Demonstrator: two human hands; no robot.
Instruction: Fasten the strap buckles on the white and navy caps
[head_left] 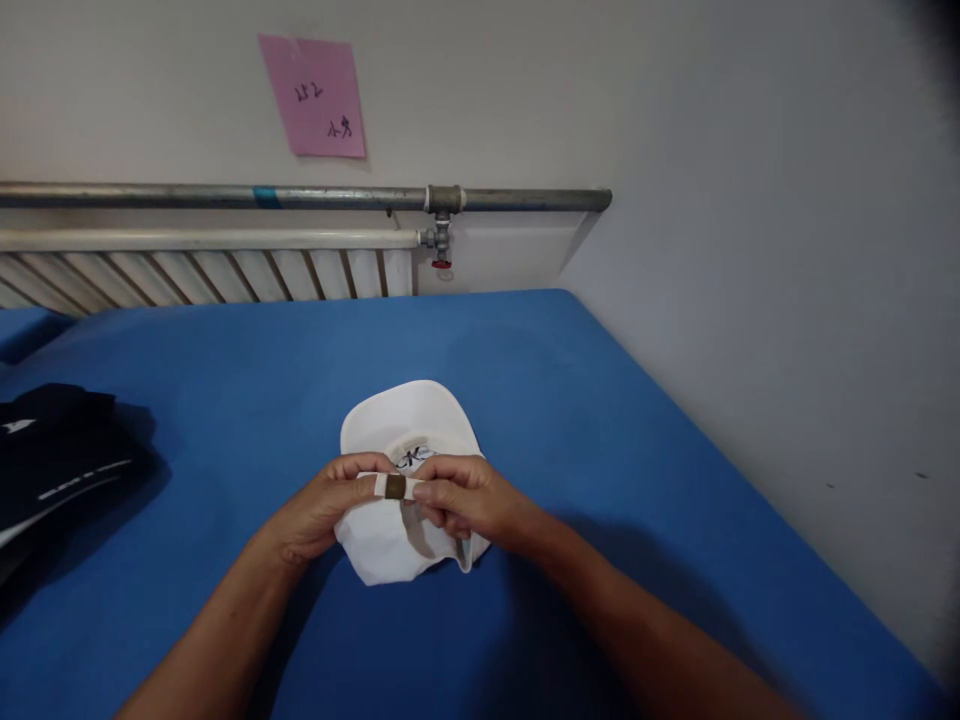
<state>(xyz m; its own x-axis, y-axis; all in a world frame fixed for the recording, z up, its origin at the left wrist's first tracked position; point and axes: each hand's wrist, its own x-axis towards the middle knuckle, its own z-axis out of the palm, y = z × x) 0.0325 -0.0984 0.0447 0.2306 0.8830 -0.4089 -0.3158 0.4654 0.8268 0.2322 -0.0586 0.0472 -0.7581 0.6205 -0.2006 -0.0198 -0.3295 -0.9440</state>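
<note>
- White cap (379, 545) lies on the blue surface (255, 400), near the middle of the view, with its brim pointing away from the person and toward the wall (750, 250).
- On the cap, dark letters (412, 457) are partly visible above the fingers.
- Left hand (326, 505) pinches the white strap (409, 489) of the cap between thumb and fingers, just at the left of a brown buckle (395, 487).
- Right hand (465, 498) pinches the same strap at the right side of the buckle; its other fingers are curled below.
- At the left edge, a dark item (67, 460) with white marks rests on the surface, well apart from the cap.
- Behind the surface stands a pale radiator (247, 275), under a metal pipe (345, 198).
</note>
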